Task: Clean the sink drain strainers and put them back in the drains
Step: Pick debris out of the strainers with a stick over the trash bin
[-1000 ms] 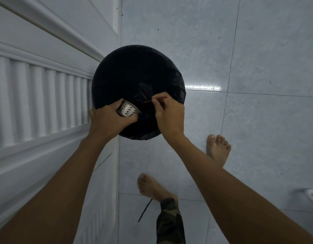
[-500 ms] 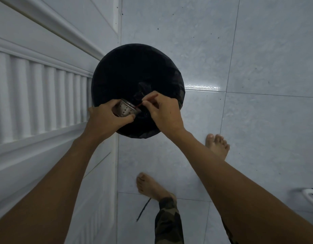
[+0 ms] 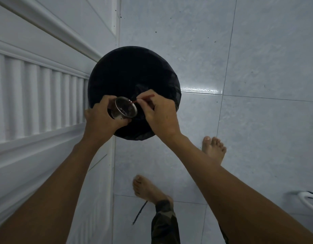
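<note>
Standing over: a round bin lined with a black bag, seen from directly above by a barefoot person on a pale tiled floor.
Left hand: the left hand is wrapped around a metal drain strainer, fingers curled about its cup-shaped side, thumb at the near edge.
Strainer position: held above the near part of the bin opening, tilted so its open mouth faces up and toward the camera; dark specks show on the inside wall.
Right hand: the right hand is closed in a pinch on a thin reddish stick, thumb and forefinger pressed together on it.
Stick position: it slants from upper right down to lower left, its lower tip at the strainer's far rim; whether the tip touches the metal cannot be told.
Hands together: just beside one another, both above the bin.
Bin placement: it stands against a white panelled cabinet front with vertical ribs on the left.
Feet: a bare right foot is on the tiles near the bin, a bare left foot closer to the camera, with a camouflage trouser leg above it.
Lower right corner: a white curved object, only partly in view.
</note>
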`<state>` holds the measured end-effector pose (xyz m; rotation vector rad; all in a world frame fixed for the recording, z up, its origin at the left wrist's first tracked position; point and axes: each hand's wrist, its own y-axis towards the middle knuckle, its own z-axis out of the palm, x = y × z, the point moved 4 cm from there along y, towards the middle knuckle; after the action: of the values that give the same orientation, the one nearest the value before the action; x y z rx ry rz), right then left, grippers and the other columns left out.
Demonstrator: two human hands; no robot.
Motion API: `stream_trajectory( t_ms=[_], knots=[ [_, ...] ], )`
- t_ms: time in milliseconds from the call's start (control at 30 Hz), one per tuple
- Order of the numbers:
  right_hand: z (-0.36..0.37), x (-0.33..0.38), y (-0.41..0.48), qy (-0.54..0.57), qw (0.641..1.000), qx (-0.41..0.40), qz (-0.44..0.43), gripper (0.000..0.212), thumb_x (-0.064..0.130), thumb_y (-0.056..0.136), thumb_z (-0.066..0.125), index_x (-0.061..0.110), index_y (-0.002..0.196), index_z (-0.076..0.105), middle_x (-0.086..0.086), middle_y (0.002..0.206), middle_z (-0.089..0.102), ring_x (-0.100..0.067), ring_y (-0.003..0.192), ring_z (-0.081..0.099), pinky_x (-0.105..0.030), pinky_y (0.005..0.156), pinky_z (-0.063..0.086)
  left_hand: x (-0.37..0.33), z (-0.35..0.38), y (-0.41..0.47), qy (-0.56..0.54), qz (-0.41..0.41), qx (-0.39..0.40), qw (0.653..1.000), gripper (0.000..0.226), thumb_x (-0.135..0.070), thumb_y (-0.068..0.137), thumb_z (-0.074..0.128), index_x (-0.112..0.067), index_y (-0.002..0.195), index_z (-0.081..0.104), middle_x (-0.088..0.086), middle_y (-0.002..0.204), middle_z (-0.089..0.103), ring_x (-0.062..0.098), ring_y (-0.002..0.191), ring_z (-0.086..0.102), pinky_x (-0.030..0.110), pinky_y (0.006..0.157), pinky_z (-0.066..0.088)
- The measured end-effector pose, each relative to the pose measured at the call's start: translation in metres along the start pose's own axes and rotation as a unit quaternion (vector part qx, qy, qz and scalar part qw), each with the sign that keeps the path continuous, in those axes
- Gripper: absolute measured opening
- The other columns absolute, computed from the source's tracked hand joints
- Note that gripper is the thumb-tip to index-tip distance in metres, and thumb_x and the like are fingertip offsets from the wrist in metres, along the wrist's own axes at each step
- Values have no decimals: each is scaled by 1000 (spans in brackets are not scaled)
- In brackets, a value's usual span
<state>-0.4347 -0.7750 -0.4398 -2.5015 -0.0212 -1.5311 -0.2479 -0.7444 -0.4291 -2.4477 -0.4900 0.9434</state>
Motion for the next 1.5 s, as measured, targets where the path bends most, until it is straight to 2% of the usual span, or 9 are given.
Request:
stream_trajectory(
  t_ms=[267,433,600,767,967,1133,1300,1400,1500],
  knots=[
    [-2,0,-11,-124,991,34,-26,15,26,101,59,21,106,72,8,91,73,-12,83,60,-31,71,58,-3,2,2,15,49,-19,999,67,-39,78,90,-28,139,62,-7,134,67,20,129,59,54,112,42],
    [2,5,-12,-16,1000,3,11,14,26,98,65,21,108,73,8,97,75,-10,88,68,-30,79,60,-7,7,0,13,43,-54,998,67,-44,79,87,-32,139,61,-11,133,67,17,130,57,55,113,38],
    [-2,-12,-13,-68,995,2,69,17,31,101,60,22,111,72,6,95,74,-12,88,67,-34,80,60,-6,7,0,26,24,-66,997,74,-41,75,90,-29,142,60,-7,135,67,20,131,54,57,113,37],
    [5,7,-25,-62,998,19,2,17,27,100,63,21,111,74,5,98,75,-11,88,64,-28,80,58,-3,13,6,-3,28,-40,999,70,-47,77,87,-30,139,61,-8,131,68,20,128,58,56,111,42],
    [-1,-5,-4,-80,996,12,26,16,28,102,60,21,108,73,6,93,74,-12,86,66,-31,81,58,-1,18,2,100,46,-57,992,64,-49,78,84,-34,136,60,-4,129,67,22,125,55,49,108,31],
    [9,-16,-9,-93,992,78,23,15,28,100,62,21,106,74,5,91,76,-12,82,69,-32,83,61,-1,18,10,106,36,13,994,64,-52,80,82,-29,136,62,0,120,68,24,118,59,55,110,37],
    [3,-21,-10,-84,996,1,28,17,24,102,59,17,109,74,4,97,76,-12,87,70,-27,87,58,3,14,22,89,-35,67,993,62,-66,84,71,-20,126,65,-1,115,69,27,119,60,48,117,33],
    [0,-17,-17,-51,997,-53,40,16,24,102,61,17,110,73,7,100,75,-8,90,68,-18,88,55,6,10,33,100,-75,115,985,76,-79,80,63,-17,124,64,5,114,71,32,113,64,54,113,42],
    [3,-17,-21,-14,998,-31,44,13,23,99,65,19,108,73,8,97,75,-5,88,69,-13,85,55,1,10,33,120,-62,147,980,73,-83,70,60,-20,107,66,5,100,72,34,105,67,58,107,46]
  ],
)
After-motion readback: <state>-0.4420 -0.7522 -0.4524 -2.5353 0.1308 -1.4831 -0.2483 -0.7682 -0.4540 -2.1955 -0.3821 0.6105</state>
